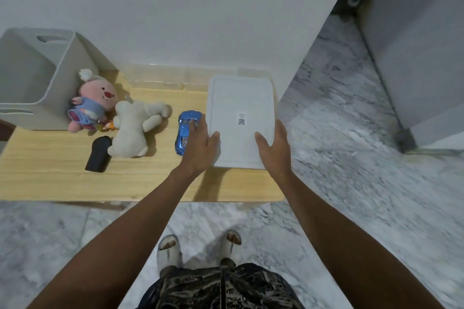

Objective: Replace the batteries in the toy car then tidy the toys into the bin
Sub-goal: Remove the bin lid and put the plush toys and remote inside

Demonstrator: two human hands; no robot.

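A: So, going left to right, what's lying on the table (50, 183)?

B: The grey bin (37, 70), 2 plush toys, a black cylinder (98, 154), then the blue toy car (184, 130) just beside the white lidded box (241, 120).

A: And your hands?

B: Your left hand (200, 148) and right hand (273, 148) are reaching flat-fingered at the box's sides, grasping nothing.

A: Handling the car?

B: Probably light, rigid and glossy; you're best pinching its flanks.

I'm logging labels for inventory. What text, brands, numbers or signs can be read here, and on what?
White lid: a small label with a QR code and lines of print, too small to read.
Blue toy car: no readable marking.
Plush toys, grey bin: none visible.
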